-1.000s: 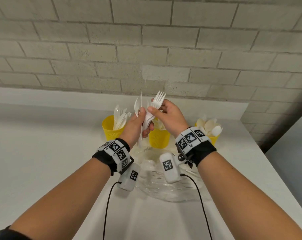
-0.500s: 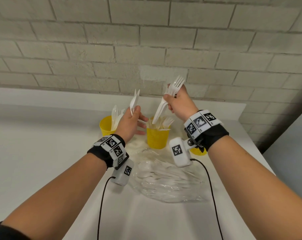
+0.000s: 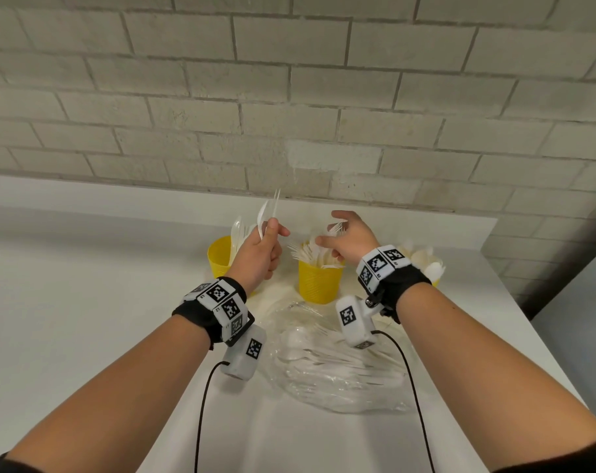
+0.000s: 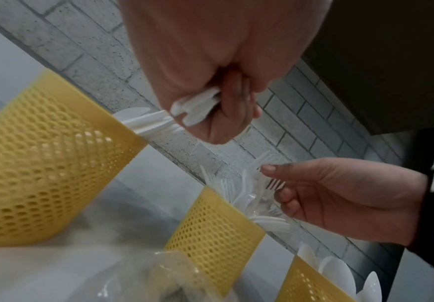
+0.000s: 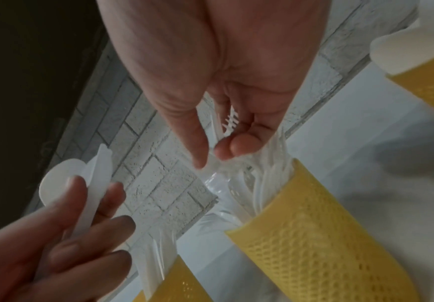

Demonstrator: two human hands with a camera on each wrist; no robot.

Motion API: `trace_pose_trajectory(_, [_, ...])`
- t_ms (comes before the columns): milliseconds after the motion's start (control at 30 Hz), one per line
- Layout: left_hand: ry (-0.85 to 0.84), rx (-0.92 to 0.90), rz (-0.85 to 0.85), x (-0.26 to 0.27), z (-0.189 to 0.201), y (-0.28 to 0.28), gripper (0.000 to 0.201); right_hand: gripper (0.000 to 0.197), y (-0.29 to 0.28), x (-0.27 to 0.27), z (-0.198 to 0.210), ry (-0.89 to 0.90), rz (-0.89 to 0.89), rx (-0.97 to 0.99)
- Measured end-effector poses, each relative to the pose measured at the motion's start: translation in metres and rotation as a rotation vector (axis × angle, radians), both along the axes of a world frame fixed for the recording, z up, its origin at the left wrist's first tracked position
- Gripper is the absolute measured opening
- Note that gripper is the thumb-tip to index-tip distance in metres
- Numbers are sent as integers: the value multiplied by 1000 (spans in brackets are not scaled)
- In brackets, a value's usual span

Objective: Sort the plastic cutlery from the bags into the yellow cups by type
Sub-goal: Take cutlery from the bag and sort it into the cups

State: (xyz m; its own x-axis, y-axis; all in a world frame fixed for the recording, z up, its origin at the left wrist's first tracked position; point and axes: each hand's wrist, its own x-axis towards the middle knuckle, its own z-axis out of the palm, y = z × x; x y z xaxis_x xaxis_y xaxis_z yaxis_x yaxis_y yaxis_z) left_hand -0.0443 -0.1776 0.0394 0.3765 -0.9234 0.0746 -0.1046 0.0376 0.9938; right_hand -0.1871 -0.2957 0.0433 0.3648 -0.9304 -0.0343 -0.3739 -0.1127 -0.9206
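Three yellow mesh cups stand in a row by the wall: the left cup (image 3: 219, 256) holds knives, the middle cup (image 3: 318, 283) forks, the right cup (image 3: 434, 283) spoons. My left hand (image 3: 272, 233) is raised between the left and middle cups. It grips a white knife and spoon (image 3: 267, 213) upright, and their handle ends (image 4: 197, 108) stick out below the fist. My right hand (image 3: 334, 233) hovers over the middle cup. Its thumb and fingertip pinch a white fork (image 5: 230, 122), tines up in the palm, handle down among the forks in the cup.
A clear plastic bag (image 3: 334, 367) with more white cutlery lies on the white table (image 3: 85, 319) in front of the cups. A brick wall runs close behind the cups. The table's right edge is just past the right cup. Wrist camera cables hang under both forearms.
My right hand pulled forks out of the bunch in my left hand, lifted them, then came down to the middle cup. My left hand stayed raised with the knife and spoon.
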Motion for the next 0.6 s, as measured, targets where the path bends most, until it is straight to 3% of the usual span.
trace_pose_trajectory(133, [73, 1, 11, 0, 1, 1, 30, 31, -8, 2, -9, 132, 24, -59])
trace_pose_trajectory(267, [72, 10, -18, 0, 1, 3, 30, 35, -2, 5, -14, 270, 91, -121])
trace_pose_trajectory(433, [189, -3, 12, 6, -2, 5, 36, 31, 24, 17, 22, 94, -5, -357])
trace_pose_trajectory(500, [221, -25, -11, 7, -3, 6, 36, 35, 42, 28, 34, -27, 149, -261])
trace_pose_trajectory(600, [226, -34, -52, 10, -4, 7, 33, 36, 57, 45, 34, -55, 318, -157])
